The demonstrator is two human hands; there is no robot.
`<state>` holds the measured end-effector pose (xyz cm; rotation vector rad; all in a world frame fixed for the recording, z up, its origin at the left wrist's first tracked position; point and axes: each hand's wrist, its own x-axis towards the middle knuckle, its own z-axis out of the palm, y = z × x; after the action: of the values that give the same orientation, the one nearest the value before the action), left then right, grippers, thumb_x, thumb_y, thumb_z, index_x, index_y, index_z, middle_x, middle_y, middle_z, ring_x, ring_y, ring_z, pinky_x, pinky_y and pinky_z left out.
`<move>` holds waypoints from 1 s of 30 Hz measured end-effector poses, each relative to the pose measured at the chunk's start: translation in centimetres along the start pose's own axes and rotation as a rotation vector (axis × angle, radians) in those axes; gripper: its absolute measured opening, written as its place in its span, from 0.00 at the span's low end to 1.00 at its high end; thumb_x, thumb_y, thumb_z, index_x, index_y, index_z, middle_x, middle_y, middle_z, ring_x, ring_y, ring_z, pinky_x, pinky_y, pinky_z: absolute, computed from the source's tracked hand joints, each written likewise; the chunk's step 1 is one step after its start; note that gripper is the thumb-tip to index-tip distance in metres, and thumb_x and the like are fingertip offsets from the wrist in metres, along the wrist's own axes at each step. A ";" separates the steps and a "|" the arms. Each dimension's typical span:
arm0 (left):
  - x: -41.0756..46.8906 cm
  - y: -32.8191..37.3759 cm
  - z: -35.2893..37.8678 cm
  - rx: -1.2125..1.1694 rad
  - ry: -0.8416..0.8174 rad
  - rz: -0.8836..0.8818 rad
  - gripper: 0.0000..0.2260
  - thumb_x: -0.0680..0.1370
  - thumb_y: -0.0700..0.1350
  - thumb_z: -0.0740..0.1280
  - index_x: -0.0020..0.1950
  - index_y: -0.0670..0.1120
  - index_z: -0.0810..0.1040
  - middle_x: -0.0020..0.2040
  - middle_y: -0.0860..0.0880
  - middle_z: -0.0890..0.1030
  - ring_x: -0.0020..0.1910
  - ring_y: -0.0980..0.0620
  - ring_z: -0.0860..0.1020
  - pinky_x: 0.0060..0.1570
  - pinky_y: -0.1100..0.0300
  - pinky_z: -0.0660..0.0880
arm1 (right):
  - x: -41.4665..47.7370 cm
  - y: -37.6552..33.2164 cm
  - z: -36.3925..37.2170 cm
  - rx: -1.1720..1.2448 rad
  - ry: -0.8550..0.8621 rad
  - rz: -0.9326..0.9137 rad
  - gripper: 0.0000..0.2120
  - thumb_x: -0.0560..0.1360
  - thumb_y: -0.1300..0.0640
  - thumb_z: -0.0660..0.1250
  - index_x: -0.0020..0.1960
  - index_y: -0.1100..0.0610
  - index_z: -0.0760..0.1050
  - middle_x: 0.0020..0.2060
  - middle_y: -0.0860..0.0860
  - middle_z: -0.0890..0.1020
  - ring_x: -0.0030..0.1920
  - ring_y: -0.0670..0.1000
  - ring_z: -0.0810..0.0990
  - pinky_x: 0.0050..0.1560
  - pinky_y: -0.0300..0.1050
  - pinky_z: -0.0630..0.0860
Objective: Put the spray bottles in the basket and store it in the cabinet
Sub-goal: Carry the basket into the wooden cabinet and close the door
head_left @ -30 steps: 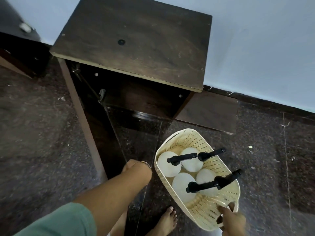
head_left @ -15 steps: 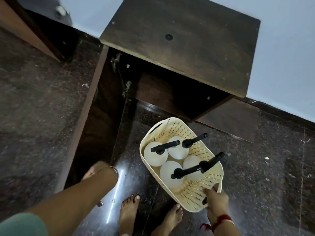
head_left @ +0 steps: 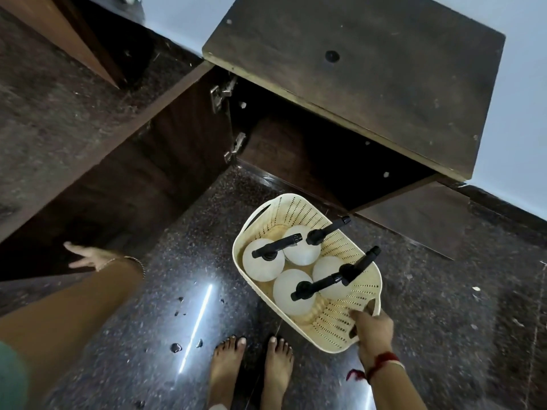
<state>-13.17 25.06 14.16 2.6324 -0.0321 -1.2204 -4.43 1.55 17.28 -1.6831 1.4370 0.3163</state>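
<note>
Dark speckled polished floor, glossy with a bright streak of reflected light, bearing the brown wooden cabinet against the wall, two bare feet at the near edge, small dark specks scattered beside them.

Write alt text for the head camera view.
A right hand holds a cream basket of four spray bottles before an open wooden cabinet. The left hand rests on the opened door; bare feet stand on dark floor.
</note>
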 end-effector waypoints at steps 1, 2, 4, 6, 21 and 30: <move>0.4 -0.1 0.8 0.002 0.074 -0.011 0.23 0.42 0.50 0.85 0.32 0.42 0.87 0.29 0.42 0.85 0.30 0.56 0.85 0.27 0.70 0.78 | 0.4 -0.4 0.1 -0.006 0.007 -0.009 0.11 0.69 0.71 0.68 0.37 0.56 0.75 0.38 0.60 0.82 0.40 0.59 0.81 0.42 0.53 0.79; 1.0 -0.3 1.3 -0.047 0.070 -0.016 0.23 0.37 0.50 0.85 0.27 0.44 0.85 0.25 0.45 0.83 0.25 0.56 0.83 0.22 0.71 0.75 | 0.7 -0.7 0.2 -0.017 0.010 -0.014 0.10 0.69 0.71 0.68 0.37 0.57 0.75 0.39 0.61 0.82 0.41 0.59 0.81 0.44 0.55 0.79; 1.9 -0.7 2.4 -0.042 0.099 -0.021 0.23 0.35 0.49 0.84 0.25 0.44 0.85 0.24 0.45 0.83 0.23 0.55 0.82 0.21 0.70 0.75 | 1.4 -1.4 0.4 -0.038 0.013 -0.019 0.09 0.69 0.71 0.68 0.40 0.58 0.76 0.41 0.63 0.82 0.42 0.61 0.81 0.47 0.58 0.79; 1.9 -0.5 2.7 -0.037 0.075 -0.041 0.19 0.39 0.46 0.84 0.26 0.44 0.85 0.25 0.45 0.83 0.23 0.54 0.82 0.21 0.69 0.75 | 1.9 -2.0 0.5 -0.044 0.013 -0.031 0.09 0.69 0.71 0.68 0.39 0.57 0.76 0.40 0.62 0.82 0.42 0.61 0.82 0.49 0.60 0.80; 19.3 -3.7 -22.6 -0.460 0.258 -0.008 0.16 0.80 0.38 0.60 0.68 0.44 0.71 0.62 0.37 0.78 0.58 0.39 0.78 0.60 0.49 0.76 | 9.4 -10.8 6.9 -0.171 -0.067 -0.216 0.09 0.71 0.66 0.68 0.51 0.67 0.76 0.39 0.59 0.79 0.39 0.55 0.78 0.28 0.39 0.70; 27.5 -4.3 -25.1 -0.149 0.557 -0.022 0.15 0.77 0.36 0.61 0.64 0.36 0.70 0.58 0.32 0.78 0.58 0.34 0.77 0.57 0.49 0.75 | 16.2 -17.5 14.3 -0.129 -0.104 -0.363 0.06 0.67 0.64 0.71 0.41 0.58 0.76 0.37 0.54 0.80 0.39 0.53 0.79 0.43 0.45 0.75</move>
<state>23.31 31.16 8.21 2.7405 0.1774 -0.4382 20.87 0.41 5.76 -1.9612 1.0289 0.2923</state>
